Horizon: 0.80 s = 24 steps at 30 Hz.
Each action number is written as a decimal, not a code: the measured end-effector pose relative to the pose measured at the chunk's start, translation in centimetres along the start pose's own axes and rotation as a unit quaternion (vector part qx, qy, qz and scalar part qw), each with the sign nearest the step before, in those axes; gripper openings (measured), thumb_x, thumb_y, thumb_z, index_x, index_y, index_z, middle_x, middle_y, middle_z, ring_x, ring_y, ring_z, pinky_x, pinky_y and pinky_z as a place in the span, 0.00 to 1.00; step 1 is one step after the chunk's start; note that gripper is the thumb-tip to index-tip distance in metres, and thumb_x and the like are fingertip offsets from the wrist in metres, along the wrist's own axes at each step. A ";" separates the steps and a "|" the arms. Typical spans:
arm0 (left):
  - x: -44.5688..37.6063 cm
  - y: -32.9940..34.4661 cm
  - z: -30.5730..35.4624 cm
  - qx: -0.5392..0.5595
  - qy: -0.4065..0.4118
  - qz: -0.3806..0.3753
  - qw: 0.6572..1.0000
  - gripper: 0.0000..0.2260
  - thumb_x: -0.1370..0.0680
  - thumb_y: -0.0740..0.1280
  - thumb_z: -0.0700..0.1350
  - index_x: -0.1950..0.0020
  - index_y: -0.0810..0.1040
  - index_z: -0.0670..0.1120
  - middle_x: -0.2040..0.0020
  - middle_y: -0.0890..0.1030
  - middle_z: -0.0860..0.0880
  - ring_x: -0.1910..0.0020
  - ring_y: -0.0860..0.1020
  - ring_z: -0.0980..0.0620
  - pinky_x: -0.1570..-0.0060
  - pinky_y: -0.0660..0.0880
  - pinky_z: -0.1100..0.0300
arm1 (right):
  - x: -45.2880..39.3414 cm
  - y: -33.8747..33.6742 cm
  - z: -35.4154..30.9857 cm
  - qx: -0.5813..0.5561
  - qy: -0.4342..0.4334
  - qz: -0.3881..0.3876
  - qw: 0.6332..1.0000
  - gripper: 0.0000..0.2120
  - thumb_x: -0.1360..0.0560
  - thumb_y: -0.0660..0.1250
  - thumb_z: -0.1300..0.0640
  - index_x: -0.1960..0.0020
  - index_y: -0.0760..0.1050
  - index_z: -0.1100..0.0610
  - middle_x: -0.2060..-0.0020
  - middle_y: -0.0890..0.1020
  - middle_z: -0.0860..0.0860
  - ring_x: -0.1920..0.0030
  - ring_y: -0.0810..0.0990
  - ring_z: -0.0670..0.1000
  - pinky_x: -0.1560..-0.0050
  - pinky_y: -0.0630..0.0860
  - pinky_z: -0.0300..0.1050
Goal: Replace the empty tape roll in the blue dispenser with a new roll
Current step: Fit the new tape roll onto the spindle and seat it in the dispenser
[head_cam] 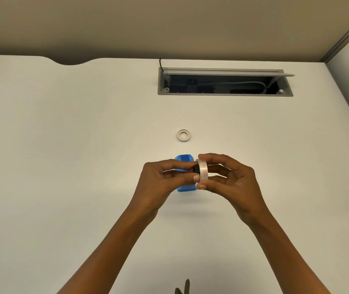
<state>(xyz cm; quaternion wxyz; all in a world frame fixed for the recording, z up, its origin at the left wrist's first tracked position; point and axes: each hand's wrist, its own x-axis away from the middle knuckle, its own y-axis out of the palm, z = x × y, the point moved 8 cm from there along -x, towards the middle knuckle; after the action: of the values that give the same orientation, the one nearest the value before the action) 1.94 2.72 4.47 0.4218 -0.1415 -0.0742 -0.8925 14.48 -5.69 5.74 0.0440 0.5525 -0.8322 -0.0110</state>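
My right hand (226, 179) pinches a new roll of clear tape (203, 171), held edge-on above the white desk. My left hand (165, 179) holds a small black hub (196, 168) at the roll's left side, touching its centre hole. The blue dispenser (185, 160) stands on the desk right behind and below my hands, mostly hidden by my left fingers; its base shows at the bottom. An empty white tape core (183, 135) lies flat on the desk farther back.
An open grey cable hatch (224, 94) with cables inside is set into the desk at the back right. A partition wall rises behind the desk. A dark object (183, 288) pokes in at the bottom edge.
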 end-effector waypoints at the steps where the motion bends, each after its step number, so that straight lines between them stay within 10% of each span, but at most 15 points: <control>1: 0.0 -0.1 -0.1 0.004 0.000 0.003 1.000 0.11 0.34 0.75 0.39 0.53 0.85 0.46 0.58 0.86 0.50 0.56 0.84 0.52 0.48 0.76 0.56 | 0.0 0.0 -0.1 0.008 -0.004 -0.003 1.000 0.21 0.40 0.77 0.58 0.48 0.81 0.47 0.51 0.85 0.45 0.49 0.83 0.51 0.56 0.81 0.39; 10: 0.9 -0.3 -2.5 0.046 -0.021 -0.021 0.998 0.10 0.30 0.72 0.37 0.50 0.84 0.44 0.55 0.85 0.45 0.54 0.83 0.47 0.55 0.79 0.61 | -0.3 0.6 3.0 0.048 0.067 -0.032 0.996 0.23 0.40 0.78 0.66 0.47 0.82 0.52 0.53 0.82 0.54 0.50 0.81 0.55 0.48 0.81 0.57; 24: -1.3 -1.8 -6.0 -0.062 -0.024 0.108 0.992 0.11 0.31 0.74 0.42 0.53 0.81 0.55 0.55 0.84 0.56 0.58 0.82 0.60 0.60 0.77 0.70 | -3.6 -0.5 4.8 0.305 0.009 -0.042 0.951 0.26 0.39 0.80 0.55 0.42 0.78 0.52 0.48 0.79 0.47 0.53 0.79 0.46 0.56 0.75 0.36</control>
<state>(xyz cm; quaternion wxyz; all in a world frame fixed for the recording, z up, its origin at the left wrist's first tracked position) 0.20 3.27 -1.63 0.5046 -0.1957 -0.0134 -0.8407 15.97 -2.69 0.74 -0.1199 0.5744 -0.7714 0.2463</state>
